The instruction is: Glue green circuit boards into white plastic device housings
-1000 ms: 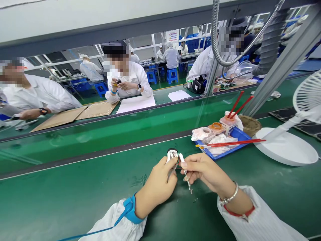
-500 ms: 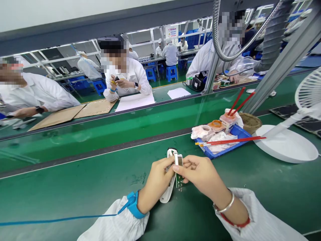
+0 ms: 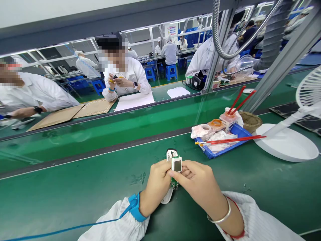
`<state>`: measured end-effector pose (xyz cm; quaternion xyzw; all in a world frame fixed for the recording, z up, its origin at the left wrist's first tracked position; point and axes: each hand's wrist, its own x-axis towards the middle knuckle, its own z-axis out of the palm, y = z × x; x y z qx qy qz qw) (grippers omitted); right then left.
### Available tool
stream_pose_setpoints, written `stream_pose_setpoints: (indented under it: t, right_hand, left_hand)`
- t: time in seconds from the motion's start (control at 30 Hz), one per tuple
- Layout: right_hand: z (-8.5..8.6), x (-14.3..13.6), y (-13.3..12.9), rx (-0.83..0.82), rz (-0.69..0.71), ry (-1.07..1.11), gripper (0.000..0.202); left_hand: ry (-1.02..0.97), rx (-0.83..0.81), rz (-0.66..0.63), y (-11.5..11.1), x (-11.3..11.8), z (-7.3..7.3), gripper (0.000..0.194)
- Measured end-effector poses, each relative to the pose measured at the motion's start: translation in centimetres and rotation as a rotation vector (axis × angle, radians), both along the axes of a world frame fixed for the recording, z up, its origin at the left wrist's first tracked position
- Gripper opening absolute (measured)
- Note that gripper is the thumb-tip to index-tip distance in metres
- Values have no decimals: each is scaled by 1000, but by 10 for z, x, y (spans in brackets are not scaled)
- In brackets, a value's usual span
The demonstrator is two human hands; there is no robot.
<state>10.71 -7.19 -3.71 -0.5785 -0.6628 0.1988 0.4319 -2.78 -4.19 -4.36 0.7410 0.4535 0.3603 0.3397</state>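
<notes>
In the middle of the bench, a green circuit board with a small grey, white-framed screen (image 3: 178, 165) is pinched by my right hand (image 3: 200, 177), thumb at its lower edge. My left hand (image 3: 156, 182) closes around a long white plastic casing (image 3: 167, 198) with a dark rounded top end; its fingertips also meet the board's left edge. The board stands in front of the casing and covers much of it. Short wires or leads hang from the board's lower end. Some fingers of both hands are hidden behind the parts.
Beyond my right hand, a blue tray (image 3: 213, 154) holds orange-topped jars, white tissue and red-handled brushes (image 3: 235, 139). To its right stand a brown bowl (image 3: 252, 122) and a white fan (image 3: 288, 144). A blue cord (image 3: 75, 227) runs from my left wrist. Co-workers sit behind the partition.
The circuit board has turned, so its screen now faces me more squarely. It has also shifted slightly left, over the casing. My right hand has turned with it.
</notes>
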Motion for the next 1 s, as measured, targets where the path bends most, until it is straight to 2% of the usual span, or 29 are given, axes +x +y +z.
stream_pose_setpoints:
  t: [0.1,0.17,0.23,0.3,0.4,0.47,0.57,1.0]
  right_hand:
    - [6,3,1,-20,36,63,9]
    - [10,6,4,-71,80,141,8]
    - [14,9,6,-140,107,205,12]
    - [17,12,8,-198,73,266,29]
    - [18,15,9,-230,-8,345,61]
    - [17,15,8,-217,0,342,59]
    - [16,15,7,-159,31,282,45]
    - [7,6,7,111,-48,34,43]
  left_hand:
    - [-1,-74,-2,-1,-1,8,24]
    - [-50,-181,-32,-2,-4,14,25]
    - [-176,-336,-56,-2,-7,19,39]
    - [-381,-508,-57,-3,-9,21,54]
    - [-686,-712,-47,-4,-9,22,60]
    - [-798,-779,-30,-5,-7,23,63]
    - [-859,-794,-14,-5,-2,24,66]
    - [-929,-746,-33,-8,6,24,65]
